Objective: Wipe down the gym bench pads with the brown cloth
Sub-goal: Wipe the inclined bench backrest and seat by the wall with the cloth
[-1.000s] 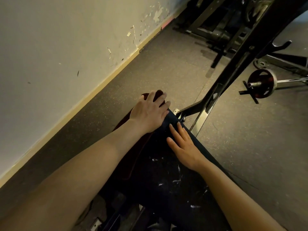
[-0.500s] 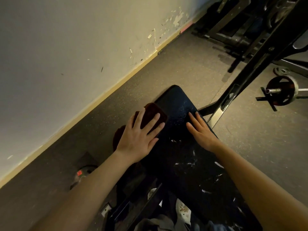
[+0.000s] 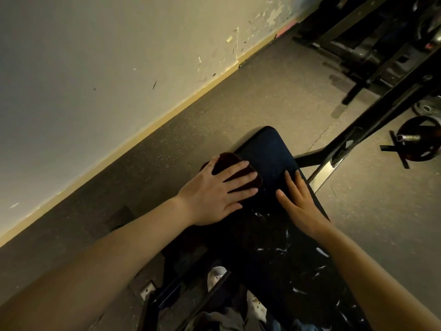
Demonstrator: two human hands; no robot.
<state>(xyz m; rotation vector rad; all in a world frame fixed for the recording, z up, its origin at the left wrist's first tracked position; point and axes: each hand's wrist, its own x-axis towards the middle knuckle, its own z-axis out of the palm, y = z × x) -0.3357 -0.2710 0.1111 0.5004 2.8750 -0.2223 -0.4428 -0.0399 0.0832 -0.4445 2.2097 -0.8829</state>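
Your left hand [image 3: 214,194] pressed flat, fingers straight, on the brown cloth [image 3: 235,172]; right hand [image 3: 300,201] lay released on the bench pad [image 3: 267,151]. Cloth probably soft, light: press mid-cloth.

The cloth [image 3: 235,167] is lying on the bench [image 3: 267,149] under the left hand [image 3: 214,194], the right hand [image 3: 300,201] is resting beside it, and a weight plate [image 3: 420,142] is sitting on the floor [image 3: 274,91] to the right.

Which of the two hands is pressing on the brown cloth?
The left hand, fingers spread flat over the brown cloth on the dark padded bench; the right hand rests on bare pad.
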